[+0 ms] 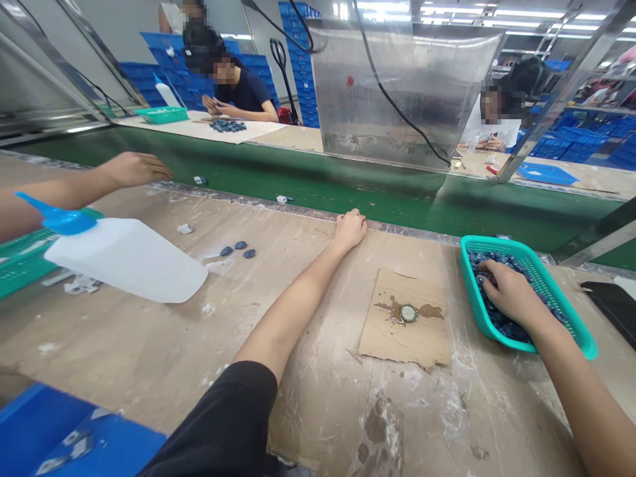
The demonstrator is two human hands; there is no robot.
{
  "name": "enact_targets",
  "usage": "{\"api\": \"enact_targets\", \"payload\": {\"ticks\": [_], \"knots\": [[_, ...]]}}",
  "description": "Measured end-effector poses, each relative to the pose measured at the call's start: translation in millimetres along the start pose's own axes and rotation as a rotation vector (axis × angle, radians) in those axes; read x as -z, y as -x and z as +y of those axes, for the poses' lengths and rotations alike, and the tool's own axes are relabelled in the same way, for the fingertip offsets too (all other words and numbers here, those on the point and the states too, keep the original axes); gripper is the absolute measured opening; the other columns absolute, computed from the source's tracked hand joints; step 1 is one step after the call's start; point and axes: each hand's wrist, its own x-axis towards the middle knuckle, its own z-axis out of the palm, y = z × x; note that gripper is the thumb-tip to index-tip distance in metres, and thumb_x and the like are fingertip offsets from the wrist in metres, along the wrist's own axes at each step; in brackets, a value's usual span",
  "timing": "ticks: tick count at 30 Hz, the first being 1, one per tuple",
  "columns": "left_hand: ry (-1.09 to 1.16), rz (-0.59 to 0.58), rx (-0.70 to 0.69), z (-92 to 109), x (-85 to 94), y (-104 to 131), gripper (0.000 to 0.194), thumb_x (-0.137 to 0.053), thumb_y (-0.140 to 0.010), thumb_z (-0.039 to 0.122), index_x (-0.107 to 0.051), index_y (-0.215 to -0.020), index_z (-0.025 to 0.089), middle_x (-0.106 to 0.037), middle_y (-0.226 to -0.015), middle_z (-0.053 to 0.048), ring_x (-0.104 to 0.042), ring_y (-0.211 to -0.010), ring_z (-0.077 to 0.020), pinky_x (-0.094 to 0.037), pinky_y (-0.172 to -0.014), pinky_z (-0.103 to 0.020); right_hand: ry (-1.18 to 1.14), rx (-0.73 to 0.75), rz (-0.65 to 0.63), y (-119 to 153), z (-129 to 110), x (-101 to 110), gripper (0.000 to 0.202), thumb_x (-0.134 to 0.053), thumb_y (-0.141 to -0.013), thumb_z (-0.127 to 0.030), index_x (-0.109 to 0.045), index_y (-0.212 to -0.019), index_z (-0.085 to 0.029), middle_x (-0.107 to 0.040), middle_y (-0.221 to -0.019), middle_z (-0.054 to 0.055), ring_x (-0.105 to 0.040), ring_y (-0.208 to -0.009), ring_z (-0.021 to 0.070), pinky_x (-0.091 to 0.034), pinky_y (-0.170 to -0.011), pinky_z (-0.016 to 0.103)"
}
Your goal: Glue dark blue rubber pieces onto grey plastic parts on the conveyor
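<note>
My left hand [352,227] rests at the far edge of the worktable, beside the green belt. Its fingers are curled over the metal edge strip, and what they may hold is hidden. On the right, my right hand [511,295] reaches into a turquoise plastic basket [571,328] of small dark blue pieces [501,324]. Thumb and forefinger are a little apart there, just over the pieces; the other fingertips are hidden. Between my arms lies a torn cardboard square [382,341] with a crimped metal bottle cap [409,313] and brown wet stains around it.
A white squeeze bottle [129,258] with a blue nozzle stands tilted at left, near another person's hand [139,169]. Three dark pieces [241,246] lie on the tabletop. A green belt [318,192] runs behind. A blue bin [64,430] sits at lower left, a dark flat object [611,308] at right.
</note>
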Motion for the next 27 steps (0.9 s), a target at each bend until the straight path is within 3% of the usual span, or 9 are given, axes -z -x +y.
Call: {"api": "enact_targets", "payload": {"ticks": [27], "knots": [[0.008,0.010,-0.005,-1.2,-2.2,-1.0,0.034,-0.034,-0.087,0.018,-0.065,-0.100,0.014,-0.057,-0.108,-0.011,-0.052,-0.102,-0.0231,-0.036,-0.092,-0.041,0.000,0.009,-0.012,-0.2,0.5,1.3,0.024,-0.038,-0.076,-0.022,-0.056,-0.091,-0.015,-0.065,-0.089,0.013,-0.061,-0.079,0.0272,-0.049,-0.069,0.039]]}}
